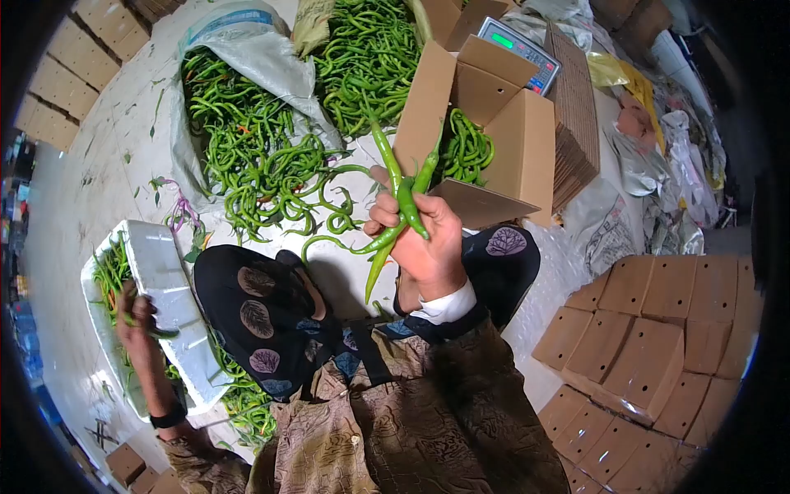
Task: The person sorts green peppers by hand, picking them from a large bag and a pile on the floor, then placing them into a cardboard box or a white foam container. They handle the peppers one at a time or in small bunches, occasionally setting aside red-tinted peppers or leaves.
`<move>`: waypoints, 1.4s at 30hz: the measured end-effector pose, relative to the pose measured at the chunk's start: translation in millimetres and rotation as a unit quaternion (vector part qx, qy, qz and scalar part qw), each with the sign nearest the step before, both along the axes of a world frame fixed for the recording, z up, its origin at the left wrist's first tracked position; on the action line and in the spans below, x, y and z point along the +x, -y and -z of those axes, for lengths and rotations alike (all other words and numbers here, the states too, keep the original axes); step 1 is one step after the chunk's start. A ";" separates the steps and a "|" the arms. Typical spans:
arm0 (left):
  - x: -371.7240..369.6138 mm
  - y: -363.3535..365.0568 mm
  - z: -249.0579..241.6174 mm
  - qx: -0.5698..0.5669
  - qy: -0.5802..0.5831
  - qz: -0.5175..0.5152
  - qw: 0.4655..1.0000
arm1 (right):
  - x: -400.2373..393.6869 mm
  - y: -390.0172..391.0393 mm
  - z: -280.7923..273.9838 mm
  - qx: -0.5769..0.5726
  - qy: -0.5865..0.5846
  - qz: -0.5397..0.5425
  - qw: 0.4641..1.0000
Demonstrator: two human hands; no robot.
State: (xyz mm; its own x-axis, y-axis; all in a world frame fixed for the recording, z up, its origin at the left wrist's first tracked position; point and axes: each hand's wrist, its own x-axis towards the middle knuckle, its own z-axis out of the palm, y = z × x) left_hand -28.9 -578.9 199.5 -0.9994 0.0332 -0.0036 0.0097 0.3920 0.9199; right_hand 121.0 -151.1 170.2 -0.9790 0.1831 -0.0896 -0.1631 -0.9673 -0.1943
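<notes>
My right hand is closed around several long green peppers, held up in front of my knees. Over the white foam box at the left is my left hand, blurred, its fingers bent near the peppers at the box's rim; what it holds, if anything, is unclear. Beyond my right hand stands an open cardboard box with green peppers inside. Loose peppers spill from a white sack onto the floor.
A second open sack of peppers lies at the top centre. A digital scale sits behind the cardboard box, beside flattened cardboard. Closed cartons are stacked at the lower right, others at the upper left. Plastic bags lie at the right.
</notes>
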 end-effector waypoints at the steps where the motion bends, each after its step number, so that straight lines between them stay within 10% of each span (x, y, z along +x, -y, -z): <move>1: 3.3 22.8 36.9 -0.046 0.028 0.032 0.998 | 0.8 -1.5 -0.8 -0.020 -0.021 -0.001 1.000; 4: 42.7 110.9 186.2 -0.108 0.201 0.195 0.954 | 4.0 -10.1 -1.8 -0.030 -0.039 0.009 0.999; 5: 68.9 145.3 267.7 0.116 0.307 0.160 0.931 | 6.0 -14.3 -0.1 -0.033 -0.057 0.009 0.998; 7: 106.7 105.8 254.9 0.300 0.591 -0.084 0.744 | 8.0 -20.7 -11.8 -0.017 -0.038 0.030 0.999; 9: 153.7 176.4 380.5 -0.047 0.282 0.278 0.917 | 12.8 -34.6 -16.6 -0.019 -0.018 0.043 0.999; 12: 168.2 117.7 295.2 -0.163 0.105 0.427 0.883 | 16.9 -54.5 -21.6 0.006 -0.022 0.064 0.998; 17: 171.6 173.8 341.6 -0.236 0.180 0.335 0.894 | 27.2 -112.3 -34.5 0.160 0.118 0.132 0.971; 19: 159.2 202.8 400.7 -0.039 0.267 0.233 0.934 | 24.2 -134.9 -36.8 0.340 0.290 0.193 0.873; 23: 107.3 111.8 313.5 0.025 0.221 0.250 0.942 | 38.2 -146.3 -32.2 0.649 0.450 0.240 0.565; 27: 55.4 -10.7 246.6 -0.090 0.214 0.256 0.939 | 33.6 -58.9 -70.1 0.697 0.329 0.104 0.629; 29: 32.2 -88.4 221.8 -0.155 0.198 0.260 0.932 | 37.9 -26.9 -40.2 0.610 0.295 0.002 0.736; 32: 1.5 -178.3 199.7 -0.209 0.182 0.257 0.926 | 4.5 14.6 8.9 0.599 0.234 -0.138 0.754; 33: -23.1 -150.2 335.3 -0.173 0.014 0.330 0.928 | 2.1 31.0 39.3 0.607 0.224 -0.146 0.748; 39: -55.9 -234.0 358.5 -0.275 -0.045 0.297 0.913 | 10.4 72.7 154.7 0.482 0.309 -0.218 0.790; 42: -68.4 -241.2 387.6 -0.383 0.140 0.354 0.842 | 20.3 70.1 187.8 0.354 0.383 -0.236 0.820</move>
